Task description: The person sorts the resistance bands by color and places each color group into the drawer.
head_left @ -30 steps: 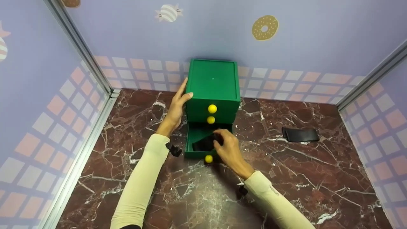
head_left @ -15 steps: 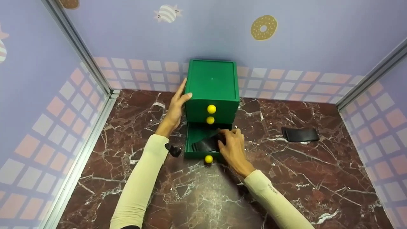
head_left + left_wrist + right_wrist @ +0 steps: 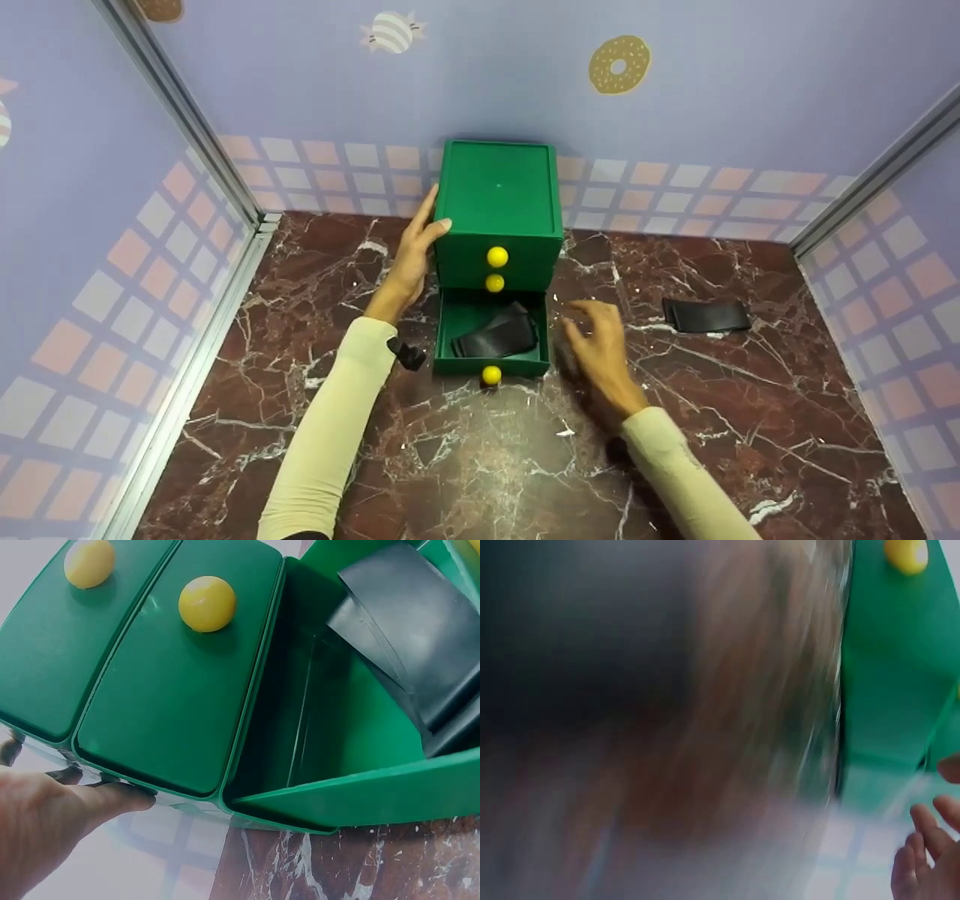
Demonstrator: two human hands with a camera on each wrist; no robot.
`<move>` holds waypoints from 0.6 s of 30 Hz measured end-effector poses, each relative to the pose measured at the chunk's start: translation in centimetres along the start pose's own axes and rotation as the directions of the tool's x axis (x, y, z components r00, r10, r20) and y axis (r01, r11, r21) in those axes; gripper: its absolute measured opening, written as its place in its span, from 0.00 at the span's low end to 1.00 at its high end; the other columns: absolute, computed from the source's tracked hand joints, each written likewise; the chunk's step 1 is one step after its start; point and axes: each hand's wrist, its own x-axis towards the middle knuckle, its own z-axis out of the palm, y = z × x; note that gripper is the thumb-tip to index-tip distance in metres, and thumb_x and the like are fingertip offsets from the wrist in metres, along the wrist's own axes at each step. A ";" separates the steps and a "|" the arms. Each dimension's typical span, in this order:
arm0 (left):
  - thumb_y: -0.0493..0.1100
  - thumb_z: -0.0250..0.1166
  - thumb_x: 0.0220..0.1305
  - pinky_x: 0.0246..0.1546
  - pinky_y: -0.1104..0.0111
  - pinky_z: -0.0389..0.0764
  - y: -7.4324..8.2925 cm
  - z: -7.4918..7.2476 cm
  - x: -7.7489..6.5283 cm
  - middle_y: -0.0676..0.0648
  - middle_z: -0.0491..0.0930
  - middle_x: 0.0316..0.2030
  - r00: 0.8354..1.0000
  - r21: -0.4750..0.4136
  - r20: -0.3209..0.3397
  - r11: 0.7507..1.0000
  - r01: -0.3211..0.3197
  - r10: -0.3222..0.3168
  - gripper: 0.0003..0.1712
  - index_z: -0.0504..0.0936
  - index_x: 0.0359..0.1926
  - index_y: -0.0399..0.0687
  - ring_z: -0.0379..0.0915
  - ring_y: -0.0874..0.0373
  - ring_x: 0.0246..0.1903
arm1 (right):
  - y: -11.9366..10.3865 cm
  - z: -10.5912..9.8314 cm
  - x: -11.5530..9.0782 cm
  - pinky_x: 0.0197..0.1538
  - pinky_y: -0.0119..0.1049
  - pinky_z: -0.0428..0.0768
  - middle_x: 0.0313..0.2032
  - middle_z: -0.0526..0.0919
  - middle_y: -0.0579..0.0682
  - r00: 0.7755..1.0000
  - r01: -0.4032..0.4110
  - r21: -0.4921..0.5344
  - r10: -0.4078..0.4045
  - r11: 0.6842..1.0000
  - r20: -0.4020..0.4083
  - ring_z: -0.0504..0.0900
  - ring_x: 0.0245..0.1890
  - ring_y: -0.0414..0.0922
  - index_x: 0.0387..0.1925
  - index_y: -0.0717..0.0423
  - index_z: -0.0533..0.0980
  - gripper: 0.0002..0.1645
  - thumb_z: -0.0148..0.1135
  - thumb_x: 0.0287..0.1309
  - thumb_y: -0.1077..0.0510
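Note:
A green drawer cabinet [image 3: 499, 187] with yellow ball knobs stands against the back wall. Its bottom drawer [image 3: 491, 366] is pulled out, and flat black leathery pieces [image 3: 496, 335] lie overlapping inside. My left hand [image 3: 409, 262] rests along the cabinet's left side, its thumb at the top front corner; the left wrist view shows straight fingers [image 3: 112, 799] against that side. Right of the drawer, my right hand [image 3: 600, 349] is in the air, fingers loosely bent and holding nothing. The right wrist view is partly blurred, with part of that hand [image 3: 930, 851] at its edge.
More flat black pieces [image 3: 706, 316] lie overlapping on the dark red marbled tabletop [image 3: 480, 465], right of my right hand. Patterned lilac walls [image 3: 510, 67] enclose the table at the back and on both sides.
My right hand has let go of the black pieces in the drawer and moved out to the right. They now lie there uncovered. The left hand has stayed against the cabinet.

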 end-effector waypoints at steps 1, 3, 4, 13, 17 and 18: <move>0.46 0.58 0.81 0.75 0.51 0.70 0.0 0.0 0.0 0.49 0.46 0.89 1.000 0.002 -0.001 1.000 -0.002 0.002 0.45 0.50 0.91 0.61 0.60 0.46 0.80 | 0.5 -0.7 0.0 0.59 0.60 0.79 0.50 0.87 0.66 0.999 -0.039 0.022 0.038 0.999 0.011 0.81 0.52 0.64 0.54 0.70 0.84 0.17 0.74 0.64 0.70; 0.46 0.58 0.81 0.77 0.51 0.68 0.0 0.0 0.0 0.49 0.46 0.89 1.000 0.006 -0.001 1.000 -0.005 0.005 0.45 0.50 0.91 0.61 0.59 0.48 0.81 | 1.5 -2.0 0.0 0.59 0.61 0.80 0.52 0.86 0.67 0.993 -0.119 0.067 0.117 0.991 0.031 0.82 0.53 0.65 0.56 0.70 0.84 0.18 0.73 0.66 0.69; 0.46 0.59 0.81 0.77 0.52 0.68 0.0 0.0 0.0 0.49 0.46 0.89 1.000 0.007 -0.002 1.000 -0.006 0.006 0.45 0.51 0.91 0.62 0.58 0.48 0.81 | 2.1 -2.7 0.0 0.59 0.60 0.80 0.52 0.85 0.68 0.988 -0.155 0.083 0.152 0.984 0.040 0.82 0.53 0.66 0.58 0.70 0.83 0.19 0.72 0.67 0.68; 0.46 0.58 0.81 0.73 0.49 0.72 0.1 -0.1 0.0 0.48 0.46 0.89 1.000 0.001 -0.002 1.000 0.003 -0.003 0.45 0.50 0.91 0.61 0.63 0.44 0.79 | 7.5 -8.7 0.7 0.52 0.36 0.79 0.49 0.89 0.67 0.963 -0.253 0.019 0.253 0.967 -0.089 0.85 0.46 0.59 0.57 0.69 0.85 0.18 0.73 0.68 0.69; 0.47 0.58 0.81 0.72 0.49 0.73 0.1 -0.1 -0.1 0.49 0.46 0.89 1.000 0.001 0.002 1.000 0.009 -0.009 0.45 0.50 0.91 0.62 0.63 0.44 0.79 | 9.6 -11.0 1.2 0.48 0.29 0.77 0.50 0.90 0.64 0.942 -0.314 -0.010 0.310 0.949 -0.129 0.84 0.43 0.47 0.57 0.67 0.86 0.17 0.72 0.70 0.66; 0.47 0.58 0.81 0.72 0.49 0.73 0.1 -0.1 -0.1 0.49 0.47 0.89 1.000 -0.001 0.002 1.000 0.011 -0.011 0.45 0.50 0.91 0.62 0.64 0.44 0.79 | 10.0 -11.5 1.3 0.49 0.28 0.77 0.51 0.90 0.64 0.935 -0.331 -0.020 0.326 0.943 -0.138 0.83 0.43 0.44 0.58 0.66 0.86 0.16 0.71 0.71 0.65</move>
